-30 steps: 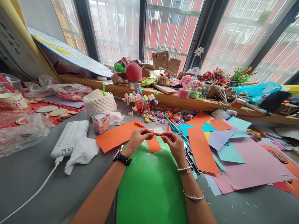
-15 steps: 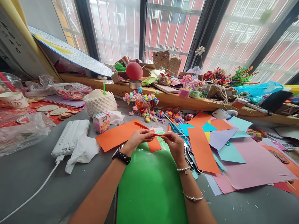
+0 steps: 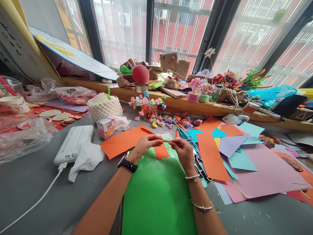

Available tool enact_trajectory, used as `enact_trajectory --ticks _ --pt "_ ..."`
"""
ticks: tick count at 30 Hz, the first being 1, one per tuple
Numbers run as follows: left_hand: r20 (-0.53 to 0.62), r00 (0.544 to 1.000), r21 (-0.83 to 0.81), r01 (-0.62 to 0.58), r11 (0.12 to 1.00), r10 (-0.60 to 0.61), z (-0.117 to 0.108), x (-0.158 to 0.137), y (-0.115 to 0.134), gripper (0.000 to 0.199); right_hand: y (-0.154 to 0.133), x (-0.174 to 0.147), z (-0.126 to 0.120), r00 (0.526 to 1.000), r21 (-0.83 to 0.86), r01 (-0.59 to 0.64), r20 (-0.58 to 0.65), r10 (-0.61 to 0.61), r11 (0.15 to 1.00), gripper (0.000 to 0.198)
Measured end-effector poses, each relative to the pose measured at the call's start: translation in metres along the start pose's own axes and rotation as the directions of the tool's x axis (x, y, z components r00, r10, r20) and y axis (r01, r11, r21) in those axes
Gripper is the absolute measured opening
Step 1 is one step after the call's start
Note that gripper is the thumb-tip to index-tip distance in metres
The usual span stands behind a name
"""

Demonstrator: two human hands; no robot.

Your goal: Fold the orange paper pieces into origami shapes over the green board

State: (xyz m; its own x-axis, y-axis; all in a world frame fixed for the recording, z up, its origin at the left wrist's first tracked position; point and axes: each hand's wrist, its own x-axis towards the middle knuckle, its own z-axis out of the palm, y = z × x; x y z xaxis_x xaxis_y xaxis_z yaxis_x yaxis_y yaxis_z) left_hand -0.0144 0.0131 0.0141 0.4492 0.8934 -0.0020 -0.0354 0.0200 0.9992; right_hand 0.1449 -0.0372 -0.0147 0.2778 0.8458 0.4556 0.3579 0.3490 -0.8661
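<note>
- Orange thin strip (image 3: pixel 166 141) is pinched by my left hand (image 3: pixel 146 144) and my right hand (image 3: pixel 182 151).
- Green board (image 3: pixel 158 195) lies below them, on the grey surface (image 3: pixel 36 182).

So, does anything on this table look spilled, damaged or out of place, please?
Two things look untidy. Pale slivers lie loose on the grey tabletop at lower right, like unswept offcuts. A crumpled white tissue partly hides the white power bank, as if dropped there. I see no clear spill.

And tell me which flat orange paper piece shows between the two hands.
The small strip on the green surface; the large orange sheet lies beyond the left hand, and the other pieces beyond or right of the right hand.
</note>
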Motion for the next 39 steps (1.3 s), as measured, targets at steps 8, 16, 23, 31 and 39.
enact_trajectory --ticks 8,16,23,31,39 --pt "-0.077 0.996 -0.032 0.043 0.999 -0.045 0.002 -0.001 0.0 0.03 -0.001 0.002 0.001 0.993 0.136 -0.114 0.019 0.113 0.984 0.02" --pt "-0.065 0.998 -0.02 0.015 1.0 -0.016 0.002 0.002 -0.003 0.025 -0.003 0.002 0.002 0.989 0.165 -0.147 0.012 0.147 0.975 0.015" --pt "-0.05 0.984 0.191 -0.161 0.968 0.173 0.003 0.001 -0.003 0.022 -0.003 0.002 0.001 0.976 0.224 -0.216 0.06 0.208 0.95 0.016" --pt "0.026 0.981 0.226 -0.194 0.954 0.194 0.003 0.001 -0.002 0.021 -0.004 0.002 0.0 0.975 0.221 -0.213 0.108 0.193 0.952 0.015" --pt "0.11 0.949 0.412 -0.314 0.855 0.296 0.007 0.002 -0.012 0.019 -0.001 0.001 0.004 0.968 0.133 -0.195 0.188 0.169 0.972 0.017"
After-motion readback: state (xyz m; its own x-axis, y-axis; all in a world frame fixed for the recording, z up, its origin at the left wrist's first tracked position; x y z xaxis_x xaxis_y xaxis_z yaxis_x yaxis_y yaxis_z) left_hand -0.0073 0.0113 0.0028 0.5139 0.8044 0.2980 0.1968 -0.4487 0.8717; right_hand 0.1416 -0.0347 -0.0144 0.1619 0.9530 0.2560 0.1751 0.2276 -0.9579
